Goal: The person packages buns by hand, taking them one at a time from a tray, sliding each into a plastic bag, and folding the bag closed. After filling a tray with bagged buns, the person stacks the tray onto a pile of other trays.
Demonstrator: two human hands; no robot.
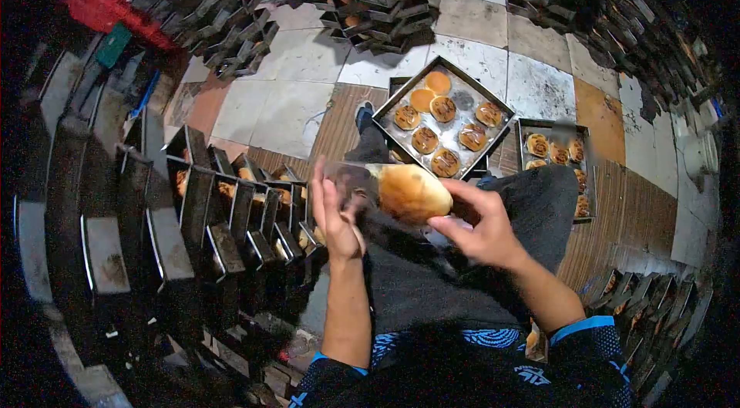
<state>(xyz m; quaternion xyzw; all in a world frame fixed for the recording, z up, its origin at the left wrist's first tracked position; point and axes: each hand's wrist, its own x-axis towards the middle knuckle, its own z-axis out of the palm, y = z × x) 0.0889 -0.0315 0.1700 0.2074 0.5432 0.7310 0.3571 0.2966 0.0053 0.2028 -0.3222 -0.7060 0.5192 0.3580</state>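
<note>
Between my hands is a round golden-brown bun (415,193), lying level above my lap. My right hand (482,224) pinches its right end between thumb and fingers. On the other side my left hand (337,215) is cupped with fingers pointing up, around what looks like a clear plastic bag (356,183) against the bun's left end. Blur hides how far the bag covers the bun. Beyond my knees, a square metal tray (463,102) bears two plain buns (438,82) and several buns in clear wrappers with brown print (472,136).
Another tray (590,177) with wrapped buns lies on the floor to the right. Stacked dark metal trays (231,204) rise at my left, some with buns inside. More stacks (378,11) stand at the back, and a red object (104,3) is at far left.
</note>
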